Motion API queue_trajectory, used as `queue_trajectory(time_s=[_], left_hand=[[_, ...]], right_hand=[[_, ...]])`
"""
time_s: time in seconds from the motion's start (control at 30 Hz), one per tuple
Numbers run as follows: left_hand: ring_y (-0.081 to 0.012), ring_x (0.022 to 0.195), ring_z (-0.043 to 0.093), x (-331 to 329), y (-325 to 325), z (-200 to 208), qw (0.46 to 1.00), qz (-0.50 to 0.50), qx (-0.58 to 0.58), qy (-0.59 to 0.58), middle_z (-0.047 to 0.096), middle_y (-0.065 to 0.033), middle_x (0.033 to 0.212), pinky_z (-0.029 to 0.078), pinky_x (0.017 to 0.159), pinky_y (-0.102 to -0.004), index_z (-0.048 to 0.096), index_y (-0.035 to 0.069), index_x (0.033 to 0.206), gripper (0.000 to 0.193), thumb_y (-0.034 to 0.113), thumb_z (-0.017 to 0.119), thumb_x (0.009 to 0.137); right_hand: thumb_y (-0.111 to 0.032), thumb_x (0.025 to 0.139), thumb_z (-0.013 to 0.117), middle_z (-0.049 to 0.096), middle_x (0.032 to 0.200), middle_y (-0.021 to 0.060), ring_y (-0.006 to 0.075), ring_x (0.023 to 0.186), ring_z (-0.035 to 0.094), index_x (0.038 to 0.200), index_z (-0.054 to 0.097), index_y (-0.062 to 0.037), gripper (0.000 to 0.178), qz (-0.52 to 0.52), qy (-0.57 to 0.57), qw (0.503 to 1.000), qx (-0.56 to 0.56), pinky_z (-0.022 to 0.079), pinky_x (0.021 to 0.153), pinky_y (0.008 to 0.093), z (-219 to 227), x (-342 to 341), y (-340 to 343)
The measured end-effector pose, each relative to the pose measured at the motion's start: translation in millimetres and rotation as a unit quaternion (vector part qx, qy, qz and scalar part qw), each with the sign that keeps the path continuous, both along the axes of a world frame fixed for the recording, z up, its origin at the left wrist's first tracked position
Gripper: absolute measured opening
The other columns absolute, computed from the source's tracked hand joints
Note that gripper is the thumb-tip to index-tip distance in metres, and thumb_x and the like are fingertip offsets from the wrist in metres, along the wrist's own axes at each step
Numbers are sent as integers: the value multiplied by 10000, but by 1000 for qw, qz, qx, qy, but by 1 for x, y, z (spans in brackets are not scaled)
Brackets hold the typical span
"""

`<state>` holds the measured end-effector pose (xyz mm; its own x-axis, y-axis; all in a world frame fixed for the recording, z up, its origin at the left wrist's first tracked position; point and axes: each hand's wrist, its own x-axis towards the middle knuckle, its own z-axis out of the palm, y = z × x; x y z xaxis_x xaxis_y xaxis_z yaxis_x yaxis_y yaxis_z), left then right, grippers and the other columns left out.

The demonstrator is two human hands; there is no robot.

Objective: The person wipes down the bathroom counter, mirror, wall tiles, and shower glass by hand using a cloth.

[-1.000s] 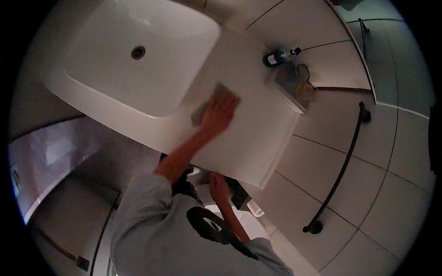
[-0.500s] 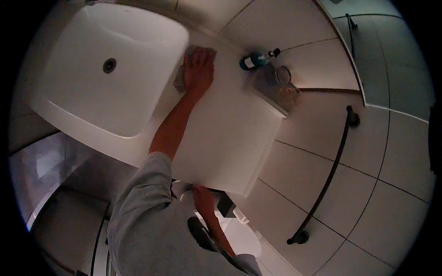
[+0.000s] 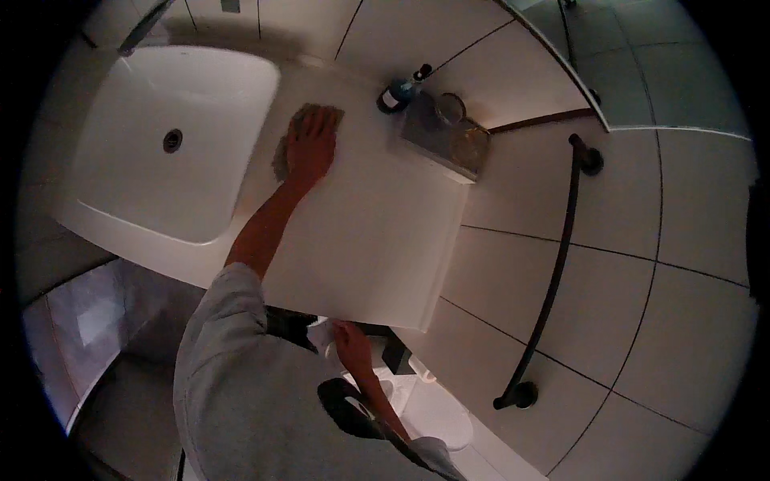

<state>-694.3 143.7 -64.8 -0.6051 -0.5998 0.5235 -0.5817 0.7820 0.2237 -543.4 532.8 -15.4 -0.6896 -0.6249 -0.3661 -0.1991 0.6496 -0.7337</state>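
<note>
My left hand presses down on a grey-brown cloth on the pale countertop, just right of the white sink. Its fingers lie over the cloth, which shows around them. My right hand is low, close to the counter's front edge, with its fingers curled. Beside those fingers is a small white thing; the dim light hides what it is and how firmly the hand has it.
At the back stand a blue pump bottle and a clear box with a round glass. A dark grab bar runs along the tiled wall at right. A white toilet stands below the counter.
The view has shifted, so sink and bottle appear further left. My left hand and the cloth have slid along the counter, nearer to me. The white thing beside my right hand shows more.
</note>
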Motion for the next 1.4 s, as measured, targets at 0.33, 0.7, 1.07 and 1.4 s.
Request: queue_trajectory(time_s=[0.33, 0.7, 1.07, 1.4], left_hand=[[-267, 1306, 419, 110, 181, 1, 916, -370, 133, -85, 507, -63, 1355, 252, 1131, -506, 536, 163, 1298, 418, 224, 533, 884], [-267, 1370, 323, 164, 147, 3, 979, 124, 112, -119, 379, -57, 1480, 214, 1119, -534, 429, 160, 1414, 504, 279, 500, 929], [-237, 1403, 290, 198, 184, -18, 986, -93, 99, -100, 364, -37, 1500, 154, 1155, -527, 406, 184, 1436, 503, 317, 446, 952], [-226, 1372, 332, 403, -10, -12, 988, 66, 72, -121, 378, -12, 1484, 233, 1130, -505, 438, 213, 1412, 502, 296, 499, 920]], right_hand=[[-196, 910, 593, 690, 930, 167, 274, 821, 681, 1080, 656, -42, 238, 68, -9, 998, -10, 527, 754, 366, -66, 10, 62], [-222, 907, 589, 693, 880, 147, 267, 799, 673, 1037, 677, -72, 217, 65, -91, 994, -8, 510, 723, 352, -27, 31, 73], [-280, 903, 565, 705, 929, 143, 263, 852, 693, 1132, 657, -109, 300, 149, -60, 976, 147, 528, 752, 374, -27, 80, 137], [-249, 916, 553, 690, 832, 108, 188, 716, 658, 1043, 684, -58, 263, 142, 7, 971, 194, 503, 653, 335, -79, 127, 72]])
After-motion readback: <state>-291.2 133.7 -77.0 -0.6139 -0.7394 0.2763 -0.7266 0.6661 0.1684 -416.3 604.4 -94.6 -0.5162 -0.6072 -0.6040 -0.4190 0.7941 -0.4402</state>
